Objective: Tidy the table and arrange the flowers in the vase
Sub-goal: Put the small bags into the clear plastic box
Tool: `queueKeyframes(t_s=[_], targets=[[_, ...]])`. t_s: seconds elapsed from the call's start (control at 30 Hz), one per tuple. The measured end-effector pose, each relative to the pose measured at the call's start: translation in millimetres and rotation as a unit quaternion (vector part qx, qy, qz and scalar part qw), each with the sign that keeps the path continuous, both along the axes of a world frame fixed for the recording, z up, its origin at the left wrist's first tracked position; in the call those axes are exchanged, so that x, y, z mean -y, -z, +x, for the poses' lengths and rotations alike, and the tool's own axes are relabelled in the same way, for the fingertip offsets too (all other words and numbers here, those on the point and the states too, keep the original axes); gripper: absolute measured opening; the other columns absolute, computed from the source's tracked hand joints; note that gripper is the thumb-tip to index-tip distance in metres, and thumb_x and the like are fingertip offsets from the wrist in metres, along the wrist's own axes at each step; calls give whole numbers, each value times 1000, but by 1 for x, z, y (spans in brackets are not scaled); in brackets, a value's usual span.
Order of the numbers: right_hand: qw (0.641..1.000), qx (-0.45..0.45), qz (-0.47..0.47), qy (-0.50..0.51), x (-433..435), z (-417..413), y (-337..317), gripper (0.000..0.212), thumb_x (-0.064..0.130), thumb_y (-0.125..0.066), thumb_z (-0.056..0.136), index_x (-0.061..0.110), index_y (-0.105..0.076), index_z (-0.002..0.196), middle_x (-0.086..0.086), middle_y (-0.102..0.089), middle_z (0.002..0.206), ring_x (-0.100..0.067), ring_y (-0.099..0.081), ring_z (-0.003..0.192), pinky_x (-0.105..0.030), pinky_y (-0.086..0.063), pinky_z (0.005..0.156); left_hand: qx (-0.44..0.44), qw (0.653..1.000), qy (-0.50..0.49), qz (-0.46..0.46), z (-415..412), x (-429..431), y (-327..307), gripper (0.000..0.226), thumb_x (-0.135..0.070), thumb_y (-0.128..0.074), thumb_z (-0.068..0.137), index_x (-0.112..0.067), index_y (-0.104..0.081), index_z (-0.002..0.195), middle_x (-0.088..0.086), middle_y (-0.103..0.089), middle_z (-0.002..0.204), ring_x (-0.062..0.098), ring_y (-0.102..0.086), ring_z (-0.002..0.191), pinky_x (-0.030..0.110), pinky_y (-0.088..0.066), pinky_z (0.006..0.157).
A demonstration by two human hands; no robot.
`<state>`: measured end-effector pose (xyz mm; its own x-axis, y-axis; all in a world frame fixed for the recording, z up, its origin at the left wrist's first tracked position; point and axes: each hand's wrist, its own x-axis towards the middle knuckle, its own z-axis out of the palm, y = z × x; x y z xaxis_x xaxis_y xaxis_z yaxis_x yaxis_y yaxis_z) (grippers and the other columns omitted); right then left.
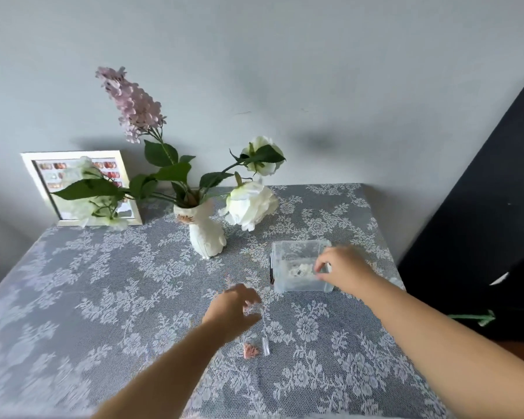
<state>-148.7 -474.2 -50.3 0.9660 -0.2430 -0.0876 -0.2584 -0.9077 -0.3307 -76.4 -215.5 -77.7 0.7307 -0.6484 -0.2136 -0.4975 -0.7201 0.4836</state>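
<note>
- Leaning against the wall at the table's back left corner, a white frame is seen, partly hidden by leaves and a pale bloom.
- A white vase is stood near the back edge, left of centre; the flowers are already held in it: a tall lilac spray, a white bloom drooping left, and two white blooms hanging right, the lower one close over the cloth.
- The table is covered by a grey lace cloth.
- The left hand is held low over the middle of the table, fingers loosely curled above small pinkish bits; whether anything is gripped cannot be told, the hand being blurred.
- Just nearer the front edge, a small pink piece and a small clear tube are laid side by side on the cloth.
- A clear box is set toward the right edge, small white items inside.
- The right hand is placed at the box's right rim, fingertips pinched on it.
- Beyond the right edge a black panel is propped.
</note>
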Motion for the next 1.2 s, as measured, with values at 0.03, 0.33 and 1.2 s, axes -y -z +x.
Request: queueKeyframes(t_s=[0.03, 0.33, 1.2], targets=[[1000, -7, 3, -9, -3, 1, 4, 7, 29, -69, 77, 25, -68, 83, 6, -67, 94, -5, -56, 76, -16, -40, 65, -20, 999, 11, 25, -3, -10, 8, 33, -35, -72, 74, -34, -58, 104, -11, -57, 111, 4, -53, 96, 22, -47, 88], [999, -26, 47, 3, -6, -7, 13, 9, 22, -70, 77, 19, -68, 85, -4, -64, 102, -17, -59, 87, -35, -53, 82, 18, 992, 84, 90, -28, -29, 35, 50, -45, -72, 69, -42, -51, 114, -14, -46, 126, 5, -39, 115, 30, -36, 100], [998, 2, 57, 5, -3, -14, 13, 8, 22, -62, 84, 18, -68, 89, 0, -70, 96, -9, -61, 81, -23, -52, 81, -15, 994, -23, -103, 39, 101, -42, 12, -21, -66, 82, -13, -70, 90, 1, -69, 88, 9, -56, 69, 21, -48, 62]])
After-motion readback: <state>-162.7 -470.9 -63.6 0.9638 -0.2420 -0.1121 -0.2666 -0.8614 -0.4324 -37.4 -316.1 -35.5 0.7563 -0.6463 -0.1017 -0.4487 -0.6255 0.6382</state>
